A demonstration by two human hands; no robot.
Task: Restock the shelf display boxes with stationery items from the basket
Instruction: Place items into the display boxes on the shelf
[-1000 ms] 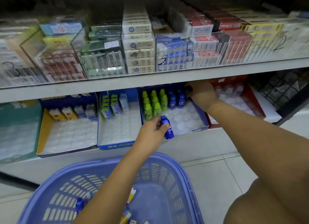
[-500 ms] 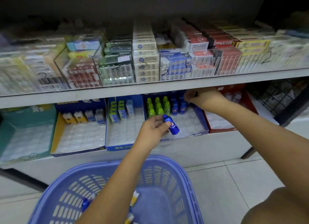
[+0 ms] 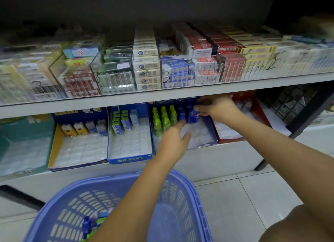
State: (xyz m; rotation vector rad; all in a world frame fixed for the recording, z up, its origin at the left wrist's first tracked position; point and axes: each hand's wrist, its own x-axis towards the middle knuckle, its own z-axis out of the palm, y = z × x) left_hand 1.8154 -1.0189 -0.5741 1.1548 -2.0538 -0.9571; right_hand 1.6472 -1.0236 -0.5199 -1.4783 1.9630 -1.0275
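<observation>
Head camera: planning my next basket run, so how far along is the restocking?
Done: the blue display box holds green bottles and a few blue ones at its back. In hand: the right hand pinches a blue bottle in that row; the left hand reaches beside it, fingers straight. Left: most slots here and in the neighbouring boxes are unfilled, and items lie in the basket.

glossy plastic basket (image 3: 191, 202), clear plastic tray inserts (image 3: 130, 142), smooth floor tiles (image 3: 253, 191)

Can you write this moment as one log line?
left hand: open over blue box | right hand: holding blue bottle | green bottles: lined up | basket: more items inside
</observation>
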